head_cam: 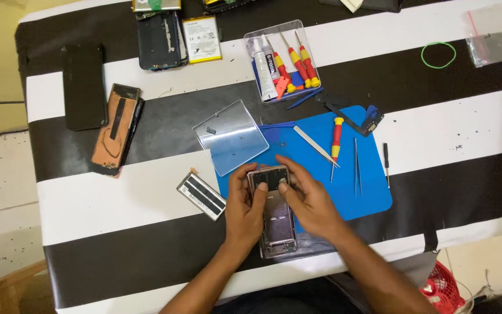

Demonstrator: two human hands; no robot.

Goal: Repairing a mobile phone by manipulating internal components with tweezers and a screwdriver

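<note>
Both hands, left hand [245, 212] and right hand [309, 200], grip an opened phone [274, 218] on the blue mat [367, 192]; fingers closed, apparently pressing its upper board; screwdriver [336, 138] lies near.

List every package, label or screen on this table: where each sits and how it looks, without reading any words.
Tool case: top centre, clear plastic tray with a glue tube and red-yellow screwdrivers.
Case lid: left of the blue mat, clear, square.
Battery: top, white label, rectangular.
Small battery: beside the left hand, black with silver edges.
Bag: top right corner, clear plastic.
Black phone: far left, dark slab, no lit display.
</note>
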